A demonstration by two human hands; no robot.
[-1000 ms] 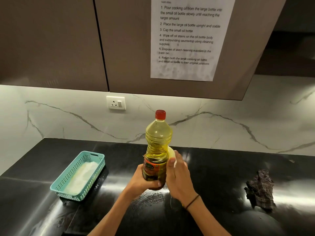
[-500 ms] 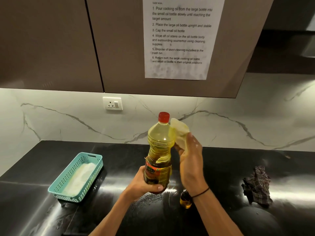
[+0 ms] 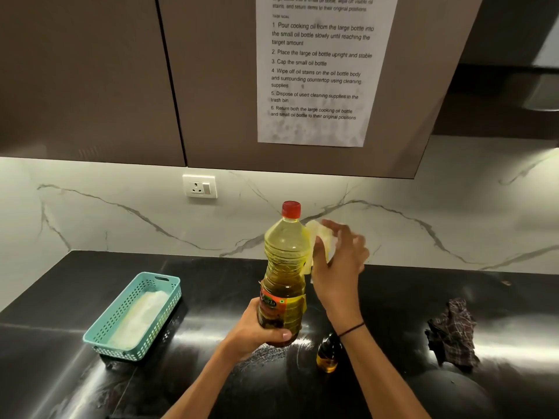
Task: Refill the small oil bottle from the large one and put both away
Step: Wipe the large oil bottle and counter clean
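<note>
The large oil bottle (image 3: 286, 273), clear with yellow oil, a red cap and an orange label, is held upright above the black countertop (image 3: 211, 282). My left hand (image 3: 257, 331) grips its lower body. My right hand (image 3: 338, 261) holds a pale tissue (image 3: 319, 237) against the bottle's right shoulder. The small oil bottle (image 3: 328, 355), dark-topped with amber oil, stands on the counter below my right forearm, partly hidden by the wrist.
A teal perforated basket (image 3: 99, 331) with white tissues sits at the left. A dark checked cloth (image 3: 453, 334) lies crumpled at the right. A wall socket (image 3: 199, 186) and an instruction sheet (image 3: 317, 71) on the cabinet are behind.
My right hand with the tissue has risen from the bottle's lower body to its shoulder. The small bottle has come into sight beneath my wrist.
</note>
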